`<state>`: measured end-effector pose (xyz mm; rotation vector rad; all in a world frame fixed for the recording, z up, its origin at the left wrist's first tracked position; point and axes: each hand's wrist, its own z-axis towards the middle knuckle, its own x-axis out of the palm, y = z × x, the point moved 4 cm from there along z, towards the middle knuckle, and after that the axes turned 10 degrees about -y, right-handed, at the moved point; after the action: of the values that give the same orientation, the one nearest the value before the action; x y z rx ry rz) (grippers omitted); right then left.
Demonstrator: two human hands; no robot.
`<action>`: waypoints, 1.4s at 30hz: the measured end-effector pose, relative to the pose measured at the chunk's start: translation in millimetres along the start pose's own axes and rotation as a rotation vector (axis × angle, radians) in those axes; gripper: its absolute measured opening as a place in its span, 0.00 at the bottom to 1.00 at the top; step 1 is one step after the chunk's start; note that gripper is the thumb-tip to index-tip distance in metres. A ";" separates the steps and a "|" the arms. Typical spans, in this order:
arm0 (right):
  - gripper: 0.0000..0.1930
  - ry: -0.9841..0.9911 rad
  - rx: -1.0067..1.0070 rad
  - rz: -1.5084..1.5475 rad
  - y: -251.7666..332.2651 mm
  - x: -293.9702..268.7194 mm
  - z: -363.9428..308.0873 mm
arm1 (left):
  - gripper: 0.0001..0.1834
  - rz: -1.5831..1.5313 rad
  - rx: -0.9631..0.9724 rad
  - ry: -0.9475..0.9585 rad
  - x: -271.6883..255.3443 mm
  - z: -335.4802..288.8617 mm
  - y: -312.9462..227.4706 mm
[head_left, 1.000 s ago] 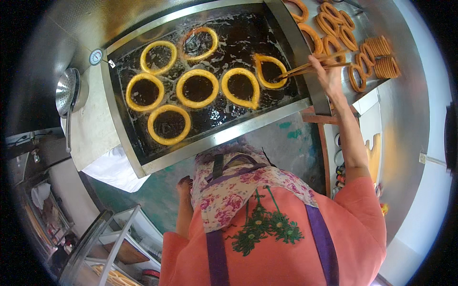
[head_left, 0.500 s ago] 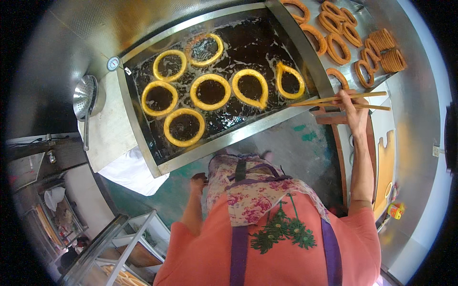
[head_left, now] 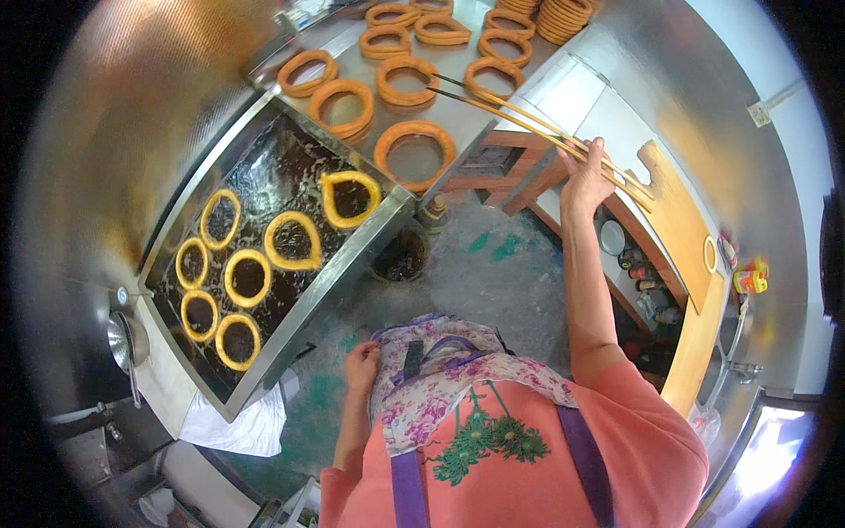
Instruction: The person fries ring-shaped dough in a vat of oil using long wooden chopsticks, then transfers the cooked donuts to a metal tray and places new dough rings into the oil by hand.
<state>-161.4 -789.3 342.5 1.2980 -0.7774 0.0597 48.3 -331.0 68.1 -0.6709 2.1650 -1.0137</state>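
Note:
My right hand [head_left: 588,180] is closed around a pair of long wooden chopsticks [head_left: 528,125]. Their dark tips reach over the metal tray [head_left: 471,132], at the right edge of a browned dough ring [head_left: 406,81]; whether they touch it I cannot tell. My left hand [head_left: 362,364] hangs beside the flowered apron [head_left: 440,352], its fingers curled and nothing visible in them. Several yellow dough rings float in dark oil in the square metal fryer [head_left: 312,304]. One of them, a pointed ring [head_left: 350,200], lies at the corner nearest the tray.
Stacked brown rings [head_left: 562,19] stand at the tray's far end. To the right is a wooden board [head_left: 678,233] with a pale ring [head_left: 709,253] on it, above shelves of jars. A perforated ladle [head_left: 121,341] sits left of the fryer, and a white cloth [head_left: 233,427] hangs below its corner.
My view has turned right, so the fryer now appears further left and more of the tray shows. The chopsticks have moved from the fryer's edge to above the tray. My left hand still hangs low.

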 end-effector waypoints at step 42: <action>0.28 -0.761 -0.061 -1.265 188.5 -777.9 663.2 | 0.27 0.308 0.762 1.316 1130.8 -303.8 -323.0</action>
<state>-1149.2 -1019.6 115.2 1.5538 -0.4309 -1.5184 -864.7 -1131.6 97.0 0.9276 2.3253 -2.2665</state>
